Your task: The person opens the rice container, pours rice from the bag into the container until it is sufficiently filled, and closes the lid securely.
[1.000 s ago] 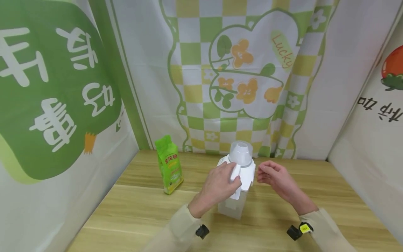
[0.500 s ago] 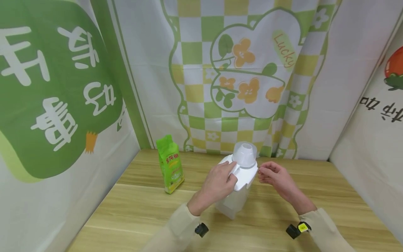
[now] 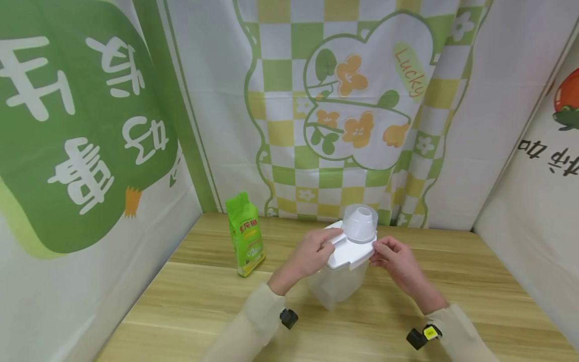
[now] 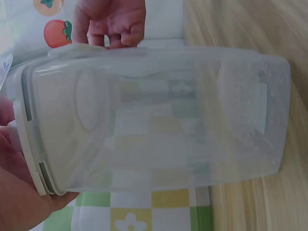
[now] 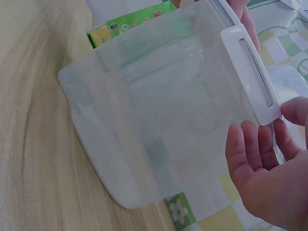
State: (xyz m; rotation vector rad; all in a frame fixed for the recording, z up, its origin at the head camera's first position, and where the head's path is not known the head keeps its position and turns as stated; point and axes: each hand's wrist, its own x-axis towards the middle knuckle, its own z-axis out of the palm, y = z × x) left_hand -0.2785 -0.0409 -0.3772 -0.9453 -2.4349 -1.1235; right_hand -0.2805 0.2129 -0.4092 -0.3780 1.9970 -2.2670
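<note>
A clear plastic storage container [image 3: 340, 285] stands on the table, its white lid [image 3: 353, 252] in place. On the lid sits a clear measuring cup [image 3: 360, 223], upside down. My left hand [image 3: 312, 251] holds the lid's raised handle from the left side. At the opposite edge, my right hand [image 3: 394, 261] pinches the lid's corner. The right wrist view shows the right thumb [image 5: 294, 109] against the end of a white side latch [image 5: 250, 76], with the fingers curled below. Through the clear walls [image 4: 159, 125] no contents are visible.
A green bag [image 3: 246, 236] with printed lettering stands upright on the wooden table [image 3: 190, 296], left of the container. A checked fabric curtain [image 3: 289, 176] hangs behind the table. Printed fabric [image 3: 90, 125] hangs along the left side and more hangs at the right.
The container has turned on the table, and its lid has shifted to the right under my left hand. My right hand, earlier beside the lid, now touches its corner. The green bag stays put.
</note>
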